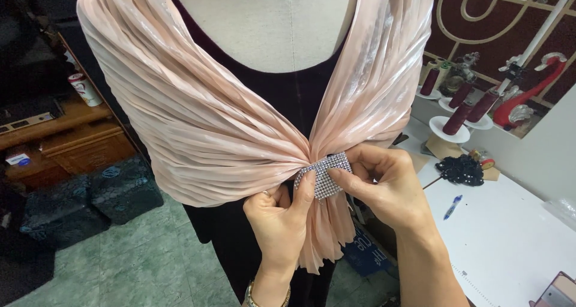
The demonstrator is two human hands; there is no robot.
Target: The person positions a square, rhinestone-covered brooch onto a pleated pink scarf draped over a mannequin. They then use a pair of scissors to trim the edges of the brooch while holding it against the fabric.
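A dress form [282, 25] wears a dark velvet dress [288, 97] with a pleated pale pink shawl [198, 115] draped over both shoulders and gathered at the front. A silver rhinestone band [327, 174] wraps the gathered point. My left hand [282, 217] pinches the band's lower left edge with thumb up against it. My right hand [384, 184] grips the band's right side with its fingers. Pink fabric tails [327, 229] hang below the band, between my wrists.
A white worktable [510, 235] at right holds a blue pen [452, 207], a black beaded piece [461, 169] and dark red thread cones [459, 118]. Wooden furniture [66, 139] and dark cushions [90, 196] stand at left on a green tiled floor [138, 265].
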